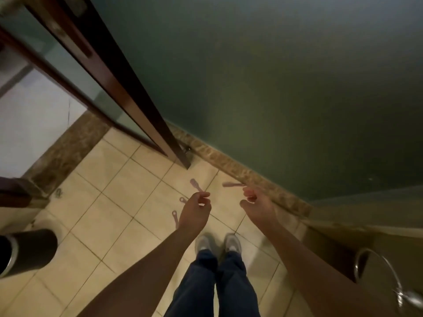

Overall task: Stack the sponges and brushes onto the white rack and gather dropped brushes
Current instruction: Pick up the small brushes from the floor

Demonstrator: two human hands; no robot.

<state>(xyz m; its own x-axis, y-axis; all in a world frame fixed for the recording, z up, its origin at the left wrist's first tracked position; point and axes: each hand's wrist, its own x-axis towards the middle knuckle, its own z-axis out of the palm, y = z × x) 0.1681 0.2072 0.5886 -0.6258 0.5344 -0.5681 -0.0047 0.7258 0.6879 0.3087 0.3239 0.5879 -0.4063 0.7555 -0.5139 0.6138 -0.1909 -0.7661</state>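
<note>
Several pink brushes lie on the beige tiled floor ahead of my feet. One brush (196, 184) lies just beyond my left hand (196, 210). Another brush (232, 184) lies by the stone kerb, just past my right hand (257, 205). Two more brush handles (183, 199) (175, 216) poke out to the left of my left hand, partly hidden by it. Both hands reach down and forward with the fingers loosely curled and hold nothing. No white rack or sponges are in view.
A dark wooden door frame (128, 94) with glass runs diagonally from top left to the kerb. A green frosted glass wall (286, 88) stands on a brown stone kerb (251, 179). A black bin (29, 250) stands at left. A chrome faucet (389, 277) is at lower right.
</note>
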